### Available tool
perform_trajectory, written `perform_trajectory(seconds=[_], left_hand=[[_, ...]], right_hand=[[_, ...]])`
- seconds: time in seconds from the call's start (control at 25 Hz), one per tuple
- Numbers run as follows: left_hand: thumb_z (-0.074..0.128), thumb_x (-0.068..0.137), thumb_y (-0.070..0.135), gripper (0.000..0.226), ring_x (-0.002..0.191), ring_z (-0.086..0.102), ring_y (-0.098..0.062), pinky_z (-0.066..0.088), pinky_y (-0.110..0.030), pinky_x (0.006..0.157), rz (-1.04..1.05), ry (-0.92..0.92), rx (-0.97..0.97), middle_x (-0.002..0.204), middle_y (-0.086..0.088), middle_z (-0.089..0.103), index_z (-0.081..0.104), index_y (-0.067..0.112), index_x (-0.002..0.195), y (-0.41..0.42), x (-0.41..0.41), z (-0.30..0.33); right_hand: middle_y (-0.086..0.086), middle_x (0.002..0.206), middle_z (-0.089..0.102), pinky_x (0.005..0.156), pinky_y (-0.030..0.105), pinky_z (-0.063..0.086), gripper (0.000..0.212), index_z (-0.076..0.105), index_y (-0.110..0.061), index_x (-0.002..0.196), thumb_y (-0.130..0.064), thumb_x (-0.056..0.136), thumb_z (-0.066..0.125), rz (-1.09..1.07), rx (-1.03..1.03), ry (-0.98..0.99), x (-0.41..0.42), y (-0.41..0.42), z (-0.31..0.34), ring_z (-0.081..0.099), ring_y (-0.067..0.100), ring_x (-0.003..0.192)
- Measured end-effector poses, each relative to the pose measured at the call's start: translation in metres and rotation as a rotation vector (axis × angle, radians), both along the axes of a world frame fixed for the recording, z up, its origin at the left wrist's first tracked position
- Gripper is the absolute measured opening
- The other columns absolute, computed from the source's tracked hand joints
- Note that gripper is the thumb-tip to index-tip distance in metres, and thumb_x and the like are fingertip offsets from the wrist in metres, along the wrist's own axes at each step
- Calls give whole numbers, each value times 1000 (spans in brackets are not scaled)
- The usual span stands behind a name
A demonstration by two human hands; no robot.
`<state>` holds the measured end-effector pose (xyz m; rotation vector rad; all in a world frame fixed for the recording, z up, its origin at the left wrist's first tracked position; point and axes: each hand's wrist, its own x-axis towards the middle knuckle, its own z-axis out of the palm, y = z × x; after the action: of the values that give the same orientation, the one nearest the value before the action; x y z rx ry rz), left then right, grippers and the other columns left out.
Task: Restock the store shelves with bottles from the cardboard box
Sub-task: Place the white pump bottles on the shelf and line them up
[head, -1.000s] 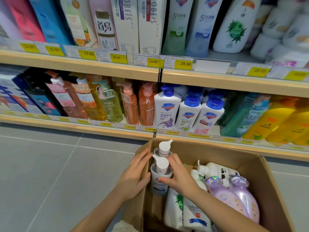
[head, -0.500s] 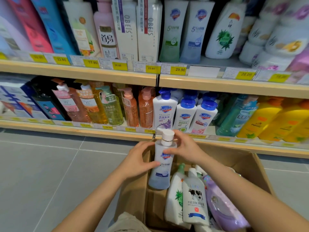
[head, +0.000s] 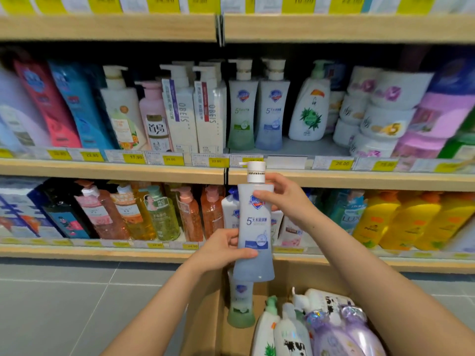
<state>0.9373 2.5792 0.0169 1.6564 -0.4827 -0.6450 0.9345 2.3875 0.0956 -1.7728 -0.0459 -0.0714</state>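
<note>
Blue pump bottle [head: 254, 235] upright between both hands, cap topmost.

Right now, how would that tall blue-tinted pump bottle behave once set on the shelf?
The blue pump bottle is tall and narrow-waisted, so probably tippy. The left hand and right hand both grip it, suggesting some weight. Its smooth plastic may be slippery.

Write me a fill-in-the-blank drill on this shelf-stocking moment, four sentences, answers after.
1. Both hands hold one tall bottle with a white pump cap and a ____ lower part.
2. The left hand grips that bottle lower down than the ____ hand.
3. In the cardboard box stands a like bottle with a ____ base.
4. On the shelf above, its twin stands right of a ____ one.

Missing words: blue; right; green; green
</note>
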Motion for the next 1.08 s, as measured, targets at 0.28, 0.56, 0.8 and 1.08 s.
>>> perform_trajectory(seconds=[0.28, 0.56, 0.8, 1.08], left_hand=[[80, 72, 23, 49, 101, 67, -14, 56, -39, 85, -43, -139, 26, 110, 1, 71, 62, 18, 118, -31, 22, 42], [50, 94, 24, 15, 88, 58, -11, 46, -26, 78, 513, -943, 120, 91, 2, 64, 63, 17, 98, -39, 100, 96], [37, 88, 40, 43, 93, 54, -25, 41, -38, 85, 318, -1398, 670, 100, -5, 58, 54, 12, 116, -67, 132, 61], [44, 84, 40, 30, 77, 50, -22, 30, -32, 76, 497, -1498, 634, 84, -1, 55, 56, 15, 97, -75, 145, 42]], right_hand=[[-5, 106, 69, 74, 23, 56, 45, 59, -19, 112, -16, 72, 78, 40, -92, 75, -19, -21, -6, 66, 6, 94], [-9, 98, 69, 64, 16, 54, 37, 58, -24, 102, -11, 72, 76, -101, -116, -55, 1, -67, 37, 66, 2, 85], [-8, 108, 67, 77, 20, 55, 47, 56, -27, 108, -14, 70, 79, -152, -214, -252, 33, -81, 77, 64, 2, 97], [-16, 104, 63, 77, 8, 48, 50, 54, -18, 113, -9, 71, 78, -119, -309, -404, 87, -69, 103, 60, -11, 91]])
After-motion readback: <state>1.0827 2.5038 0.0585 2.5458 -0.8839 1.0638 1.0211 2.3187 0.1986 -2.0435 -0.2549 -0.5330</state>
